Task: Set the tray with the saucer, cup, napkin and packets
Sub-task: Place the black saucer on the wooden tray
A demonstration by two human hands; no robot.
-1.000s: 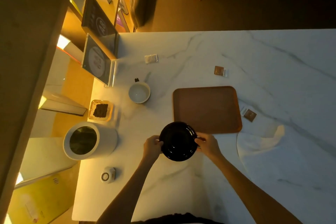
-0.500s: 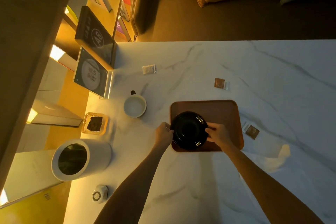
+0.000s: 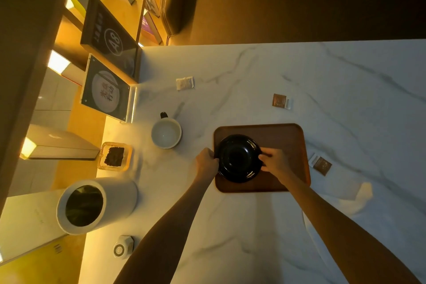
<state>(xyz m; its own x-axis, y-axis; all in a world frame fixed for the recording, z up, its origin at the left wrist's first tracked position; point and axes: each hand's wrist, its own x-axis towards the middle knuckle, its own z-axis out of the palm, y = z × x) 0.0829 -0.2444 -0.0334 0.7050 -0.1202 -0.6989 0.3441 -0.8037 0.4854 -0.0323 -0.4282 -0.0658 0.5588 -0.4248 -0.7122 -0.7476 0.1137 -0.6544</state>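
Observation:
A black saucer (image 3: 238, 158) sits on the left part of the brown tray (image 3: 283, 138). My left hand (image 3: 205, 162) grips its left rim and my right hand (image 3: 274, 163) grips its right rim. A white cup (image 3: 166, 133) with a dark handle stands on the marble table left of the tray. A white napkin (image 3: 341, 203) lies at the tray's lower right. One brown packet (image 3: 280, 100) lies beyond the tray, another brown packet (image 3: 321, 165) just right of it, and a white packet (image 3: 184, 83) farther back left.
A white cylindrical container (image 3: 92, 205) stands at the table's left edge, with a glass dish (image 3: 114, 156) of dark matter behind it and a small round device (image 3: 123, 246) in front. Upright signs (image 3: 106, 94) stand at the back left. A sofa (image 3: 276, 2) lies beyond the table.
Both hands carried the saucer from the table in front of the tray forward onto the tray's left part, where it now rests.

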